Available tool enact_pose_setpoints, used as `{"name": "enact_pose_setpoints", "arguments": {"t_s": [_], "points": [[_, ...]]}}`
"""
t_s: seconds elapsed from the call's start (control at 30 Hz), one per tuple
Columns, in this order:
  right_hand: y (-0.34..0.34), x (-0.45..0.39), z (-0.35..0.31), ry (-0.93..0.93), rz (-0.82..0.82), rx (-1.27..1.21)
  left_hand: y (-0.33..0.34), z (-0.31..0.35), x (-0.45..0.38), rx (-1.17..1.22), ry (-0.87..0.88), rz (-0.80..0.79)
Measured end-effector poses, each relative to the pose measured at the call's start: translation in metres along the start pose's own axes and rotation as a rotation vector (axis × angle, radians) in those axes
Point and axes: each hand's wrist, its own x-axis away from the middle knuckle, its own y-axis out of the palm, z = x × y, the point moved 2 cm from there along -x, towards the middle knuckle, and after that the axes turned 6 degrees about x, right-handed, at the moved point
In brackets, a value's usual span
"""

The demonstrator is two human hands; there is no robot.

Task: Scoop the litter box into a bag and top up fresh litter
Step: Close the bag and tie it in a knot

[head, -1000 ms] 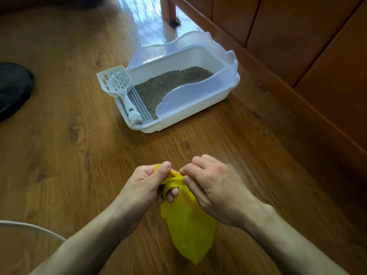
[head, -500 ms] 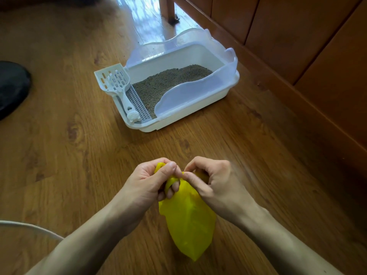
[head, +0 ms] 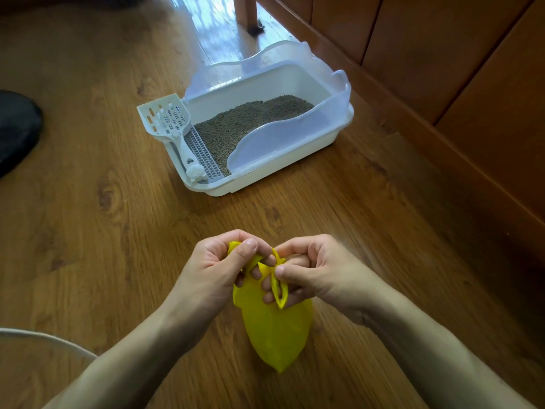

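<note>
A dark object (head: 14, 128) is cut off at the left edge. Left hand (head: 224, 267) and right hand (head: 312, 270) both pinch the yellow bag (head: 274, 335) by its mouth, hiding it, near centre. Bare floor (head: 88, 231) separates them from the far litter box (head: 295, 149), scoop (head: 171, 125) on its left rim.

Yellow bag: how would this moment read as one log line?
step: opening bag | yellow bag: pinched by left hand, right hand | scoop: untouched
</note>
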Motion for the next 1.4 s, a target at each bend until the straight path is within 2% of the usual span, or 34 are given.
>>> {"name": "enact_pose_setpoints", "arguments": {"t_s": [0.1, 0.2, 0.37, 0.5, 0.67, 0.77, 0.93, 1.0, 1.13, 1.27, 1.4], "points": [[-0.001, -0.004, 0.005, 0.005, 0.019, 0.064, 0.0, 0.0, 0.0, -0.045, 0.036, -0.034], [-0.002, -0.005, 0.005, -0.004, 0.064, 0.257, 0.0, -0.001, 0.0, -0.118, 0.082, -0.032], [-0.004, -0.002, 0.005, -0.255, 0.367, 0.9, 0.0, -0.005, 0.001, -0.242, 0.111, -0.04], [-0.003, -0.005, 0.015, -0.288, 0.494, 1.063, 0.005, -0.01, 0.003, -0.221, 0.089, -0.046], [0.0, -0.006, 0.025, -0.283, 0.539, 0.908, 0.013, -0.012, 0.007, -0.18, 0.079, -0.073], [0.0, -0.007, 0.023, -0.255, 0.429, 0.73, 0.01, -0.014, 0.006, -0.195, 0.053, -0.06], [-0.003, -0.008, 0.016, -0.125, 0.212, 0.218, 0.004, -0.017, 0.006, -0.243, 0.046, -0.066], [-0.004, -0.006, 0.014, -0.152, 0.183, 0.244, 0.003, -0.016, 0.006, -0.254, 0.058, -0.078], [-0.007, -0.008, 0.015, -0.183, 0.242, 0.275, 0.002, -0.016, 0.007, -0.366, 0.128, -0.084], [-0.012, -0.01, 0.017, -0.186, 0.342, 0.369, -0.003, -0.013, 0.008, -0.333, 0.163, 0.019], [-0.018, -0.008, 0.017, -0.207, 0.404, 0.54, -0.012, -0.011, 0.005, -0.404, 0.212, 0.135]]}}
